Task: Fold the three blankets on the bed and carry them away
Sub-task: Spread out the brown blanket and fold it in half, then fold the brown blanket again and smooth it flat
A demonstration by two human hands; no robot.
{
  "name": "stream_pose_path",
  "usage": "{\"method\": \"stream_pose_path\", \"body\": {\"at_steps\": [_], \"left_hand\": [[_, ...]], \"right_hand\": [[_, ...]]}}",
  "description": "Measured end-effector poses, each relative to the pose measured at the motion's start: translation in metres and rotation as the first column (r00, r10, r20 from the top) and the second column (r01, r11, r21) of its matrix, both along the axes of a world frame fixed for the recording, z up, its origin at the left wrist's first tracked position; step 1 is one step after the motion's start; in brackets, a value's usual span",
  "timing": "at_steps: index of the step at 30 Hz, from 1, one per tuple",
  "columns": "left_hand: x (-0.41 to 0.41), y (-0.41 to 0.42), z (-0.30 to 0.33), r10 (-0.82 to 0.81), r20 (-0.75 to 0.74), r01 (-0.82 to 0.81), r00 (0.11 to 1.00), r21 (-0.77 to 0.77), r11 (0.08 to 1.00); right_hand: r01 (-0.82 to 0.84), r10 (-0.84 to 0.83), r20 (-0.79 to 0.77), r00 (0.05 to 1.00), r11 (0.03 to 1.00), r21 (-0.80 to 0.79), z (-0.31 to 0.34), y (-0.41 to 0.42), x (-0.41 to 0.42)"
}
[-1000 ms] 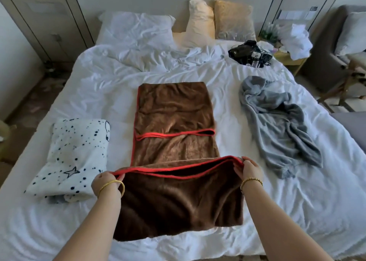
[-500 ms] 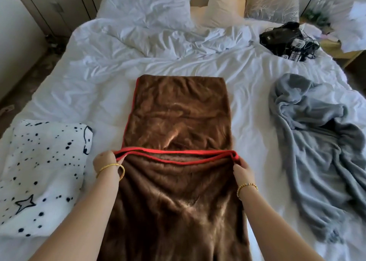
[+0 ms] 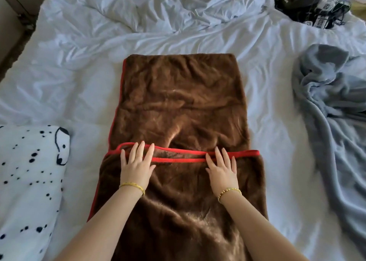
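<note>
Brown blanket (image 3: 178, 106) laid lengthwise at bed (image 3: 83, 78) centre, near end folded over, red-trimmed edge across the middle. Left hand (image 3: 136, 167) and right hand (image 3: 222, 170) flat on that fold, fingers straight, gripping nothing. Spotted blanket (image 3: 27, 177) folded at left. Grey blanket (image 3: 332, 110) crumpled at right.

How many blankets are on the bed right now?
3: brown blanket in the middle under both hands, spotted blanket at the left, grey blanket crumpled at the right. More could lie out of view.
</note>
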State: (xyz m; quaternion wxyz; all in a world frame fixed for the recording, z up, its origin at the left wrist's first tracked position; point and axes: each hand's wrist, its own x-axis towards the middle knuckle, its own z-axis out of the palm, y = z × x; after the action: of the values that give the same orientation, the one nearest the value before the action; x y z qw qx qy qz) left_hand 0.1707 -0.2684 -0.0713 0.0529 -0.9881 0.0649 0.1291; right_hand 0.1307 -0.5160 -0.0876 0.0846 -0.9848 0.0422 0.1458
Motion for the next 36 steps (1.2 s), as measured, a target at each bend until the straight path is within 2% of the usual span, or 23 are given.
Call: {"method": "stream_pose_path", "body": {"at_steps": [2,4,7,9,10,11,12,14,16,18,21,23,26,28,32,34,36], "left_hand": [[0.009,0.006,-0.008,0.061,-0.101,-0.055,0.993,0.060,0.997],[0.015,0.006,-0.009,0.101,-0.139,-0.091,0.985,0.075,0.993],[0.028,-0.011,0.001,0.114,0.084,-0.105,0.990,-0.100,0.989],[0.043,-0.031,0.003,-0.021,0.250,0.072,0.968,-0.198,0.978],[0.051,-0.042,0.003,-0.115,0.271,0.171,0.956,-0.193,0.966],[0.057,-0.049,0.001,-0.170,0.223,0.211,0.960,-0.178,0.961],[0.063,-0.051,-0.004,-0.155,0.131,0.176,0.979,-0.168,0.970],[0.072,-0.036,-0.024,0.067,-0.084,-0.078,0.994,-0.137,0.987],[0.073,-0.012,-0.042,0.256,-0.154,-0.271,0.954,-0.083,0.959],[0.074,-0.001,-0.044,0.302,-0.101,-0.310,0.948,-0.072,0.948],[0.103,-0.013,-0.030,0.337,0.101,-0.318,0.936,-0.166,0.933],[0.137,-0.024,-0.025,0.330,0.170,-0.295,0.929,-0.199,0.934],[0.196,-0.043,-0.021,0.197,0.234,-0.148,0.952,-0.209,0.967],[0.235,-0.057,-0.023,0.094,0.246,-0.047,0.965,-0.190,0.981],[0.308,-0.073,-0.022,-0.002,0.245,0.039,0.969,-0.145,0.989],[0.341,-0.075,-0.018,0.014,0.231,0.033,0.973,-0.196,0.980],[0.369,-0.073,-0.014,0.046,0.154,-0.004,0.987,-0.263,0.965]], "right_hand": [[0.011,-0.014,-0.065,0.998,0.999,-0.038,-0.007,-0.004,0.013],[0.031,-0.030,0.016,0.999,0.998,-0.061,-0.003,0.002,0.021],[0.066,-0.059,0.324,0.944,0.998,-0.011,0.006,0.014,0.039],[-0.020,0.013,0.385,0.923,1.000,0.014,0.009,0.031,0.059],[-0.089,0.077,0.363,0.929,0.996,0.018,0.010,0.040,0.070],[-0.154,0.144,0.308,0.940,0.988,0.006,0.006,0.046,0.079],[-0.188,0.186,0.227,0.956,0.982,-0.013,-0.001,0.048,0.085],[-0.114,0.117,0.057,0.992,0.992,-0.048,-0.018,0.034,0.093],[0.083,-0.077,0.047,0.996,0.990,-0.119,-0.032,0.008,0.094],[0.191,-0.172,0.130,0.977,0.970,-0.154,-0.034,-0.010,0.096],[0.224,-0.174,0.319,0.932,0.966,-0.128,-0.028,-0.009,0.119],[0.221,-0.170,0.404,0.899,0.972,-0.081,-0.023,-0.004,0.149],[0.128,-0.100,0.397,0.912,0.991,-0.046,-0.013,0.002,0.204],[0.041,-0.028,0.328,0.944,0.999,-0.033,-0.011,0.006,0.242],[-0.131,0.142,0.306,0.941,0.990,-0.057,-0.010,0.000,0.319],[-0.112,0.112,0.275,0.955,0.994,-0.013,-0.006,-0.005,0.355],[0.013,-0.034,0.226,0.974,0.995,0.094,-0.002,-0.009,0.386]]}}
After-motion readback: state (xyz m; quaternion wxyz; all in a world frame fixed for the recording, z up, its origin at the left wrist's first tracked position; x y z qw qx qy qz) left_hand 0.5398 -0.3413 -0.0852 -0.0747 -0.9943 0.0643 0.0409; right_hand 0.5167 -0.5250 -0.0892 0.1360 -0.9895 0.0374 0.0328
